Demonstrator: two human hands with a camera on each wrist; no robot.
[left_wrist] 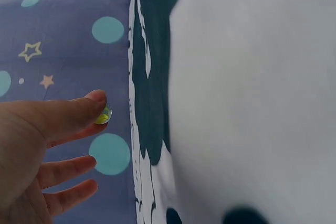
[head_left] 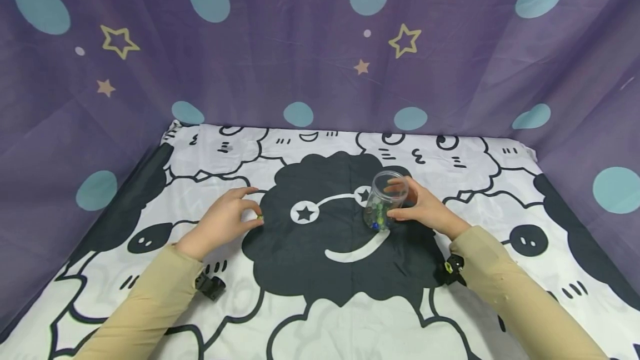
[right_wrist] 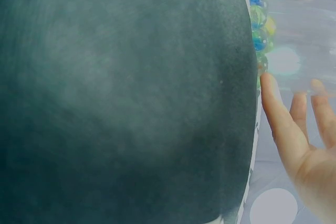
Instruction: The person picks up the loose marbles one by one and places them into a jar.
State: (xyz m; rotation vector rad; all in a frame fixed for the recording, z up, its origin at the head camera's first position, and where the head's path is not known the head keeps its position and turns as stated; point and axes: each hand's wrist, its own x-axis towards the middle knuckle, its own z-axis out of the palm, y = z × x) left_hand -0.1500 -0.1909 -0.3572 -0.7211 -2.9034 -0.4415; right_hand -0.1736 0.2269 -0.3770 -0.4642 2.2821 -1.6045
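Observation:
My left hand [head_left: 227, 218] pinches a marble [left_wrist: 104, 115] between thumb and index finger, above the cloth on the left. The marble is clear glass with a yellow-green swirl; the other fingers stand apart from it. On the right, my right hand [head_left: 422, 204] grips a clear plastic jar [head_left: 387, 199] from its right side, thumb in front and fingers behind. The jar is open at the top and leans a little. Several glass marbles [right_wrist: 259, 30], blue, green and yellow, lie at its bottom.
A white and black cartoon-print cloth [head_left: 345, 326] covers the table. Purple curtains [head_left: 270, 60] with stars and blue ovals hang behind it and at both sides. A small black device [head_left: 210, 286] is strapped at the left wrist, another [head_left: 454, 268] at the right.

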